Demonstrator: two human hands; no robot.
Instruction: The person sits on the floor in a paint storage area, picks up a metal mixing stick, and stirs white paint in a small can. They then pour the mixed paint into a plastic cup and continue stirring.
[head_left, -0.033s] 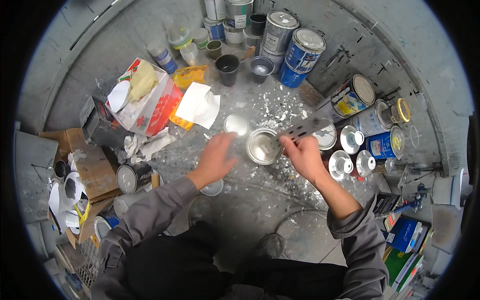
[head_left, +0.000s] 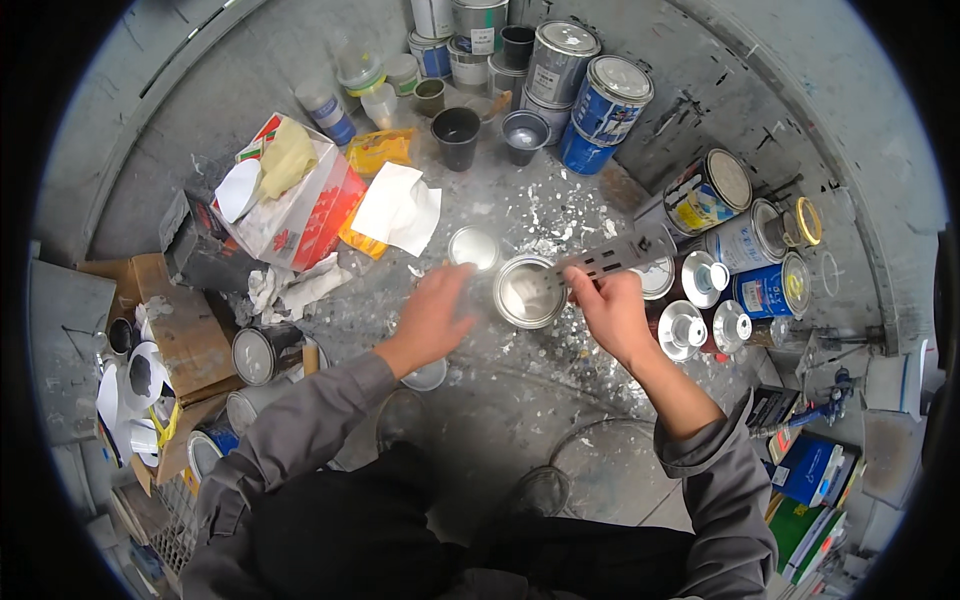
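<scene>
My right hand (head_left: 610, 312) is closed round a flat, slotted metal mixing stick (head_left: 618, 255). The stick's lower end dips into an open metal tin (head_left: 499, 302) with pale, silvery contents. Its other end points up and to the right. My left hand (head_left: 432, 315) hovers just left of the tin, empty, with its thumb and fingers apart; the fingertips are smeared by motion. Beyond those fingertips lies a round metal lid (head_left: 472, 248) with a whitish face. Another round lid (head_left: 426, 375) shows partly under my left wrist.
Several paint cans (head_left: 605, 100) are stacked at the back, beside dark cups (head_left: 455, 138). More cans (head_left: 765, 235) and silver-topped bottles (head_left: 682, 330) crowd the right. White paper (head_left: 398, 210) and a red-and-white box (head_left: 300, 215) lie back left. A cardboard box (head_left: 180, 325) stands left.
The mixing stick has shifted slightly in my right hand, and more of its slotted face shows at the upper end. My left hand and the tin are nearly unchanged.
</scene>
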